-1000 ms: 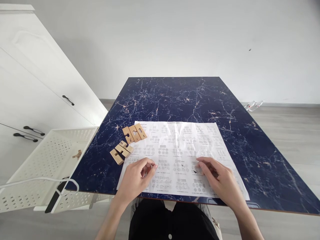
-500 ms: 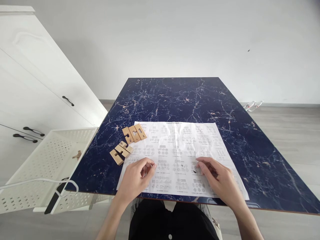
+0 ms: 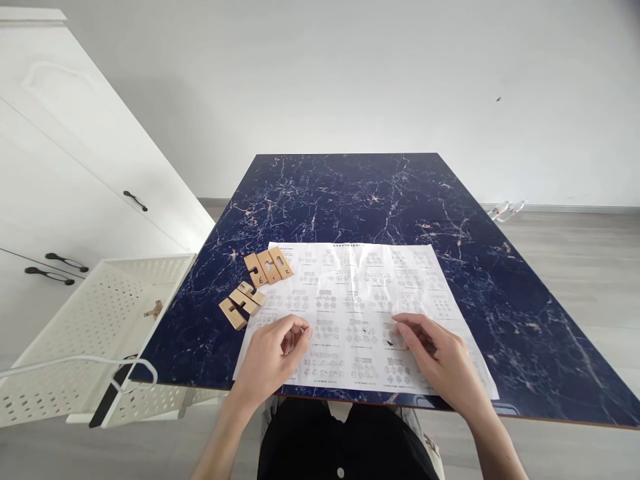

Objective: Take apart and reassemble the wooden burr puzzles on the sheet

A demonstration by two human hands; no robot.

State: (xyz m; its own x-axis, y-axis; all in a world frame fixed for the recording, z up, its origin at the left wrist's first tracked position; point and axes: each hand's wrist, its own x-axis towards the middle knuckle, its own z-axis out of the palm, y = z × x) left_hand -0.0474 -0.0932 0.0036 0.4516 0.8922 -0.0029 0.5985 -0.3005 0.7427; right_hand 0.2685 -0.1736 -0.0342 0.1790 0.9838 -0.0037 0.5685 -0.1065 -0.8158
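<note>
A creased white sheet [image 3: 350, 300] printed with rows of small diagrams lies flat on the table. My left hand [image 3: 273, 353] rests on its lower left part, fingers loosely curled and thumb near the index finger, with nothing visible in the grasp. On the lower right part rests my right hand [image 3: 437, 353], fingers bent and loosely apart, also without any object. Up and left of my left hand, three flat wooden blocks [image 3: 269, 265] with cut-outs and marks stand side by side, overlapping the sheet's corner. Below them sits a second group of notched wooden blocks [image 3: 241, 305].
The blue marble-patterned table [image 3: 350, 200] extends toward the wall. At left are a white cabinet [image 3: 95, 167] and a perforated white basket [image 3: 95, 307] with a small wooden piece [image 3: 154, 309] inside. A white cable [image 3: 80, 360] crosses the basket. Clear bottles [image 3: 507, 211] lie on the floor at right.
</note>
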